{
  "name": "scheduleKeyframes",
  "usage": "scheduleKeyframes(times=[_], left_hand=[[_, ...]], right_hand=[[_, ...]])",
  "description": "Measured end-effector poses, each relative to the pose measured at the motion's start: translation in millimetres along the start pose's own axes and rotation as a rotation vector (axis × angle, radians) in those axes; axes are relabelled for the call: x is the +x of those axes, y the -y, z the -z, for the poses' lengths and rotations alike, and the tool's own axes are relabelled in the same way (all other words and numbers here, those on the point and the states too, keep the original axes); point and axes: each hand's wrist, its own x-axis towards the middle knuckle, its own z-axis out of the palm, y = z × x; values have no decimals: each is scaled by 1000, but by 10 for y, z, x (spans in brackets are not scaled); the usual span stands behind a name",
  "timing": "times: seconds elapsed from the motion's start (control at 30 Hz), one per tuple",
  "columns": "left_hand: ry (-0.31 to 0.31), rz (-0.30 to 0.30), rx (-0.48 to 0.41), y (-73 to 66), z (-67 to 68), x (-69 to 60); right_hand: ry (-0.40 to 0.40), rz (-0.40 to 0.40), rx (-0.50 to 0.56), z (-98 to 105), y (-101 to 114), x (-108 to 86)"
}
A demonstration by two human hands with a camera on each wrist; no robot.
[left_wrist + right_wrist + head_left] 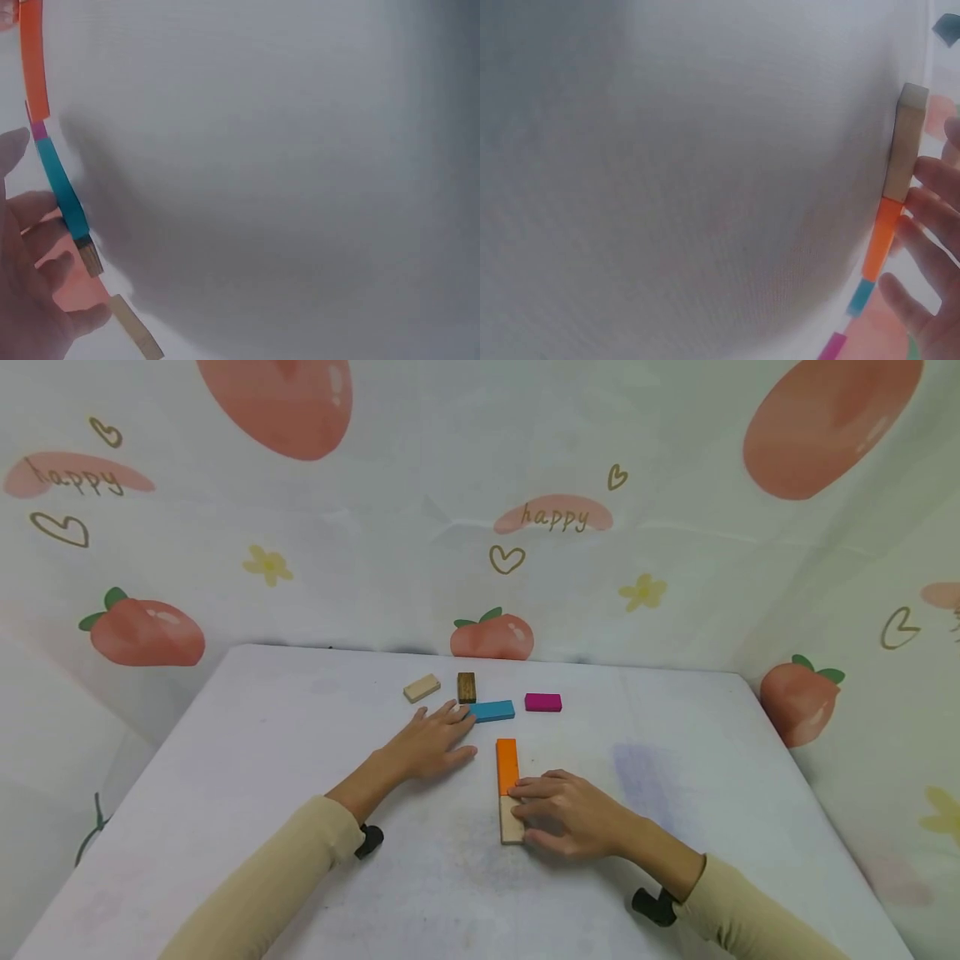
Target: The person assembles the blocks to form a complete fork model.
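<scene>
head view takes in a white table (277,760) with six small blocks on it and a person's two arms reaching over it in beige sleeves (277,860). the left hand (431,745) lies palm down with its fingers loosely spread, gripping nothing; its fingertips overlap the left end of the blue block (495,711), though how firmly they touch it i cannot tell. its thumb points off to the right, away from the blocks.

the right hand (573,816) is relaxed too, fingers stretched out rather than wrapped round anything. its fingertips are at the right side of the near pale block (511,827) and the near end of the orange block (507,764). those two blocks lie end to end in one straight line, touching, the orange one farther from the person.

behind the blue block's left end is the dark brown block (467,687); whether they touch is hard to tell. the far pale block (422,688) lies slanted to the left of the brown one, and the magenta block (543,702) sits to the right of the blue one, with a gap. beyond the table hangs a cloth (405,585) printed with peaches, hearts and yellow flowers.
</scene>
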Motion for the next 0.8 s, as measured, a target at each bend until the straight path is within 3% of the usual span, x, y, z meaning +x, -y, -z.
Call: scheduleKeyframes(times=[0.23,0.63,0.8], left_hand=[[47,-33,-4,-31,10,47],[40,-106,-11,-74,5,46],[47,-109,-18,-100,-13,40]], right_hand=[[-5,3,-1,1,-5,0],[-19,15,3,-4,-7,5],[-11,7,6,-2,-8,11]])
